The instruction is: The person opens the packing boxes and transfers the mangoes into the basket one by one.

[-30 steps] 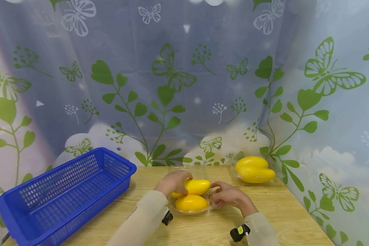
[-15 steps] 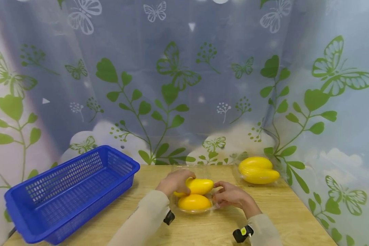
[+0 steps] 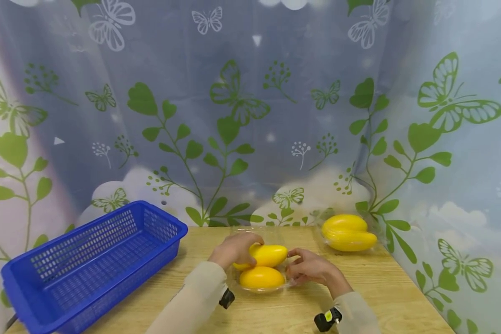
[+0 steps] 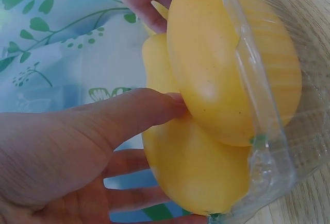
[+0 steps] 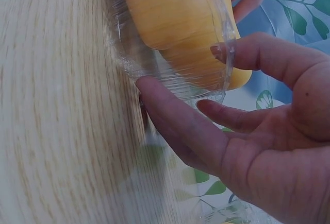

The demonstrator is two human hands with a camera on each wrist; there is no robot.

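Note:
Two yellow mangoes sit in a clear plastic clamshell box (image 3: 267,290) on the table, a rear mango (image 3: 272,255) and a front mango (image 3: 262,278). My left hand (image 3: 235,249) grips the left part of the rear mango. In the left wrist view its thumb presses between the two mangoes, with the other fingers spread along the far side. My right hand (image 3: 311,265) holds the box's right wall. The right wrist view shows that thumb at the rim and the fingers (image 5: 180,121) low against the outside of the clear wall (image 5: 180,77).
A blue perforated basket (image 3: 96,264) stands on the left of the wooden table (image 3: 271,315). At the back right lies another clear package with yellow mangoes (image 3: 346,232). A patterned curtain (image 3: 250,139) hangs close behind the table's back edge.

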